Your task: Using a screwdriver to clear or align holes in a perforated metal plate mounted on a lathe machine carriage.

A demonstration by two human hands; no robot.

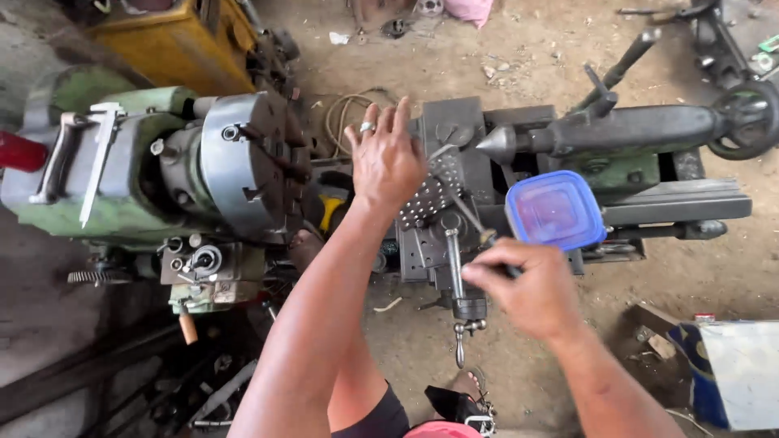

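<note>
I look down on a green and grey metal lathe (122, 178). My left hand (385, 158), with a ring on one finger, rests flat with fingers spread on the tool post area of the carriage (442, 203). My right hand (531, 288) pinches a thin dark tool handle (479, 227) that points up toward the tool post. The round chuck (247, 166) sits to the left of my left hand. The pointed tailstock centre (497, 144) faces it from the right. A cross-slide crank handle (460, 324) hangs just left of my right hand.
A blue-lidded plastic box (556, 209) lies on the lathe bed beside my right hand. The tailstock handwheel (742, 118) is at far right. A yellow machine (174, 40) stands behind. A white and blue container (734, 369) sits on the dirt floor at right. Metal scraps (195, 389) lie lower left.
</note>
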